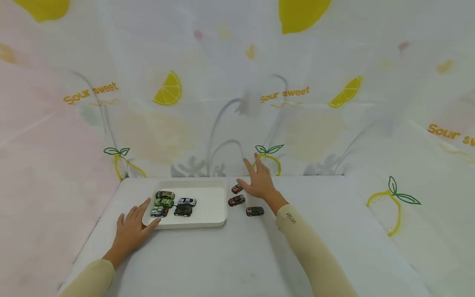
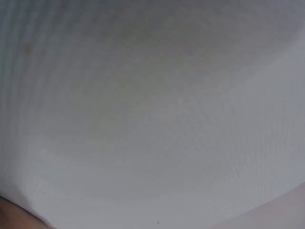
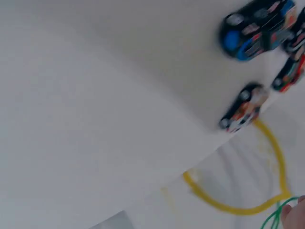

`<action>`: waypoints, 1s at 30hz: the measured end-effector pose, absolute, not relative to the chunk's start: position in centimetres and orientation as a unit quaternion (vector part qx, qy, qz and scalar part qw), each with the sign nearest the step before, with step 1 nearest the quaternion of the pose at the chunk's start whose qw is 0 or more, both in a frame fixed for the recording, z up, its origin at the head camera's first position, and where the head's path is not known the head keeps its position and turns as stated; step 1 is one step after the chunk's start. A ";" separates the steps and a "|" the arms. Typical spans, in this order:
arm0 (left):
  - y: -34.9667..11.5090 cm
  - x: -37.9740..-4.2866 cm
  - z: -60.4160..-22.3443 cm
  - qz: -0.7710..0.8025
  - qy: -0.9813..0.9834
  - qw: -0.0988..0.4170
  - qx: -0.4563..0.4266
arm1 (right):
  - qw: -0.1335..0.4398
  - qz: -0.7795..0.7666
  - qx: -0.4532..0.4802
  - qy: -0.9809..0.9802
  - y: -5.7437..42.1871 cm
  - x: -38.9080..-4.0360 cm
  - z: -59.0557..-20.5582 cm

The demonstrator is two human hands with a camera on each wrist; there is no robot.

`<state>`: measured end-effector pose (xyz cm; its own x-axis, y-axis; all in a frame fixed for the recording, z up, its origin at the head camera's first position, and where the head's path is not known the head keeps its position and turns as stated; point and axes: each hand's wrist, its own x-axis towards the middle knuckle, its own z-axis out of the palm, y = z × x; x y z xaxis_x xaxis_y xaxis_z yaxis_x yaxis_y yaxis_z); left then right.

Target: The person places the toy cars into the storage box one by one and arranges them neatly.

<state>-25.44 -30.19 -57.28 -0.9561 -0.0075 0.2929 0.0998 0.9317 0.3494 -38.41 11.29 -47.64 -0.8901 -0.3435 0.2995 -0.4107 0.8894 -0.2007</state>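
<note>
In the head view my left hand rests at the left end of a white tray, its fingers extended along the side and its thumb by the near left corner. Several toy cars stand in the tray, among them a green car, a white car and a dark off-roader. My right hand hovers, fingers spread, over the toy cars right of the tray. These include a red car, partly covered, a dark red car and a dark blue car. An orange-and-white car shows in the right wrist view.
The white table ends at a lemon-print cloth backdrop behind the tray. More cloth hangs at both sides. Mostly blurred pale surface fills the left wrist view.
</note>
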 end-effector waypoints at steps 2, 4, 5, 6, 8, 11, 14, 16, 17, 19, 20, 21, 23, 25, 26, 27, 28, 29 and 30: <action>-30.9 -25.4 -56.9 -0.182 -0.971 0.152 -0.021 | 0.141 0.129 0.181 -0.965 13.0 -39.0 -47.3; -31.4 -25.3 -56.7 -0.182 -0.970 0.157 -0.021 | 0.147 0.125 0.164 -0.967 14.4 -39.2 -47.3; -31.6 -25.2 -56.7 -0.182 -0.970 0.158 -0.022 | 0.150 0.125 0.159 -0.968 15.0 -39.3 -47.4; -31.7 -25.0 -56.8 -0.183 -0.970 0.159 -0.022 | 0.151 0.121 0.153 -0.969 15.6 -39.3 -47.6; -32.0 -24.6 -57.0 -0.185 -0.970 0.159 -0.021 | 0.145 0.111 0.145 -0.972 16.5 -39.1 -48.0; -32.1 -24.0 -57.5 -0.185 -0.969 0.162 -0.015 | 0.134 0.090 0.147 -0.976 17.5 -38.6 -48.8; -32.0 -23.8 -57.9 -0.186 -0.968 0.166 -0.012 | 0.138 0.073 0.154 -0.976 18.4 -38.2 -49.4; -31.7 -23.8 -58.2 -0.187 -0.969 0.163 -0.011 | 0.140 0.061 0.154 -0.976 19.1 -37.8 -49.9; -31.5 -23.8 -58.4 -0.185 -0.970 0.159 -0.012 | 0.137 0.054 0.153 -0.977 19.4 -37.5 -50.2; -31.1 -23.7 -58.7 -0.183 -0.971 0.153 -0.011 | 0.126 0.047 0.152 -0.979 20.1 -37.1 -50.8; -31.0 -23.7 -58.8 -0.183 -0.971 0.151 -0.011 | 0.119 0.043 0.152 -0.980 20.3 -36.8 -51.1; -30.8 -23.6 -58.8 -0.182 -0.972 0.150 -0.011 | 0.110 0.040 0.152 -0.981 20.6 -36.7 -51.3; -30.7 -23.7 -58.8 -0.181 -0.972 0.153 -0.011 | 0.105 0.049 0.157 -0.981 20.9 -36.5 -51.7; -30.5 -24.1 -58.6 -0.181 -0.970 0.160 -0.014 | 0.106 0.055 0.162 -0.980 21.0 -36.5 -51.9; -30.5 -24.2 -58.5 -0.181 -0.970 0.163 -0.016 | 0.107 0.054 0.163 -0.979 21.1 -36.5 -52.0; -30.4 -24.4 -58.3 -0.181 -0.969 0.165 -0.017 | 0.108 0.056 0.164 -0.979 21.1 -36.5 -52.0; -30.4 -24.6 -58.2 -0.181 -0.969 0.166 -0.019 | 0.109 0.061 0.166 -0.978 21.2 -36.5 -52.1; -30.4 -24.8 -58.0 -0.183 -0.969 0.168 -0.021 | 0.110 0.062 0.165 -0.978 21.1 -36.5 -52.1; -30.3 -25.0 -57.8 -0.183 -0.968 0.169 -0.023 | 0.111 0.063 0.165 -0.978 21.1 -36.5 -52.1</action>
